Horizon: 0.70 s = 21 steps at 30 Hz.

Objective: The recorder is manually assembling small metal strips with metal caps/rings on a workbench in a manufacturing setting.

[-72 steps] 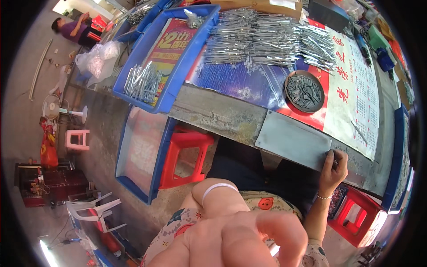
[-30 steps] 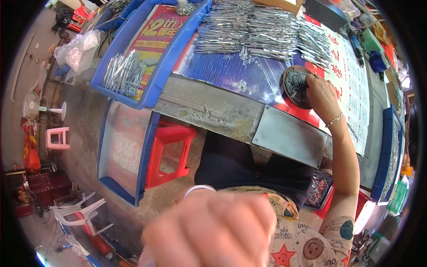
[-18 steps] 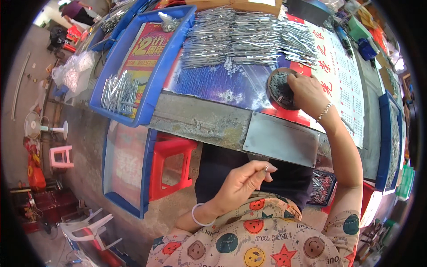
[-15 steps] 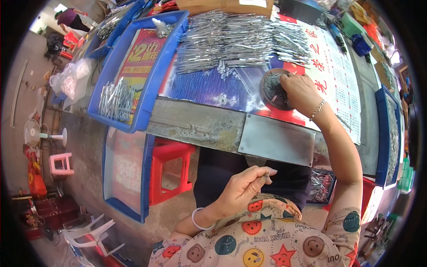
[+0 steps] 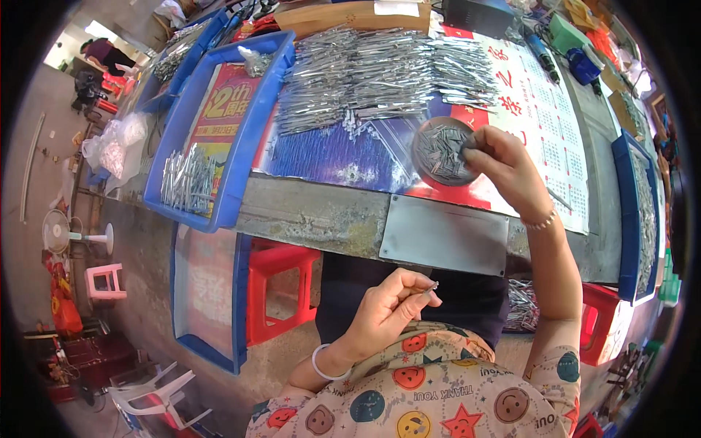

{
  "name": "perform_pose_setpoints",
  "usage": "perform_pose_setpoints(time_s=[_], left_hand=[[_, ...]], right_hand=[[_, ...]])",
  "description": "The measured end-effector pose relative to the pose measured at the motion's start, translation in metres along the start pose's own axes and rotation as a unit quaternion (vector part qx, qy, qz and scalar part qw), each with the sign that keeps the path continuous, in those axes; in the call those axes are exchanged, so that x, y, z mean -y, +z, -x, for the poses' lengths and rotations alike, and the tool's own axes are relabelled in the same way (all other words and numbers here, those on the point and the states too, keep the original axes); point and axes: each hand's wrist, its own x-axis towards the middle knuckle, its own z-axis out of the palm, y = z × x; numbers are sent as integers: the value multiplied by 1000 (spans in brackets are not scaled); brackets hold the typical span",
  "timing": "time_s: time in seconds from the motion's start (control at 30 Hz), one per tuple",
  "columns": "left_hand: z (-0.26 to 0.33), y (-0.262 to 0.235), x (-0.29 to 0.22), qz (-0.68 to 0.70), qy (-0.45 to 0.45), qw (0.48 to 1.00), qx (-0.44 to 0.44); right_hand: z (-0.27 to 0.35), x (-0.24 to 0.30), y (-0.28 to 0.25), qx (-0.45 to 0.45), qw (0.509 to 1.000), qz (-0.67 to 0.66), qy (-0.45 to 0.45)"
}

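A round dark bowl (image 5: 417, 162) on the table holds many small grey metal strips (image 5: 442, 150). My right hand (image 5: 509, 166) is at the bowl's right rim, thumb and fingertips pinched together; whatever they grip is too small to make out. Close to my body, below the table edge, my left hand (image 5: 395, 306) pinches a small metal piece (image 5: 434, 286) whose tip pokes out between thumb and forefinger. Beyond the bowl, thin silvery metal rods (image 5: 391, 73) lie heaped in three rows side by side.
A blue tray (image 5: 237, 182) with loose rods (image 5: 186, 179) stands to the left. A flat metal plate (image 5: 444, 237) lies at the table's front edge. Another blue tray (image 5: 622, 219) is at the far right. A red stool (image 5: 281, 292) stands beneath; another person (image 5: 108, 55) bends in the background.
My right hand has drawn back from inside the bowl to its right rim, uncovering more strips. My left hand stays near my lap, slightly turned. The background person has bent lower.
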Motion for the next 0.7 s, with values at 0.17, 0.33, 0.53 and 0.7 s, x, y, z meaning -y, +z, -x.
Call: perform_pose_setpoints(time_s=[0.17,0.33,0.53,0.7], left_hand=[[-8,0,-2,9,10,1000,-2],[-13,2,-4,-27,4,1000,11],[-14,2,-2,-54,5,998,15],[-15,4,-3,-75,4,997,28]], right_hand=[[46,13,16,78,927,-346,118],[71,0,29,123,884,-413,181],[88,3,31,152,897,-377,174],[95,15,29,132,913,-345,171]])
